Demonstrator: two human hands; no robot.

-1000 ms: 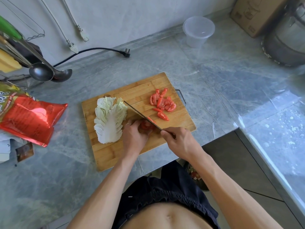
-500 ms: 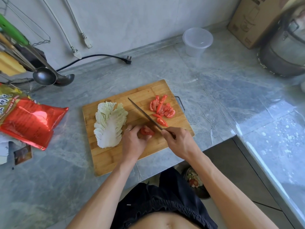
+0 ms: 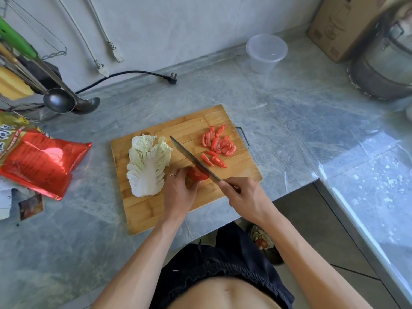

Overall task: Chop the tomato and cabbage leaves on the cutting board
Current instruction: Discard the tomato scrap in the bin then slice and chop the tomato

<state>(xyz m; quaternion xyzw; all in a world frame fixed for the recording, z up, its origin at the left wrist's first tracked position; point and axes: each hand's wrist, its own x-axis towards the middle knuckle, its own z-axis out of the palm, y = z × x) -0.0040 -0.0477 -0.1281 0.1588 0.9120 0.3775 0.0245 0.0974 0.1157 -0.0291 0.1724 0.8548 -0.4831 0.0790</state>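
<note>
While the remaining tomato piece point(image 3: 197, 174) is pinched by the left hand point(image 3: 178, 192) near the cutting board point(image 3: 156, 210) front edge, the knife point(image 3: 194, 162), gripped by the right hand point(image 3: 243, 195), is now raised from its earlier cut; slices point(image 3: 217, 144) accumulate, cabbage leaves point(image 3: 147, 166) lie uncut

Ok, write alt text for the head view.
On a rectangular bamboo cutting board, the left hand holds a red tomato piece while the right hand grips a steel-bladed knife over it. Pale cabbage leaves lie left, red tomato slices right.
</note>
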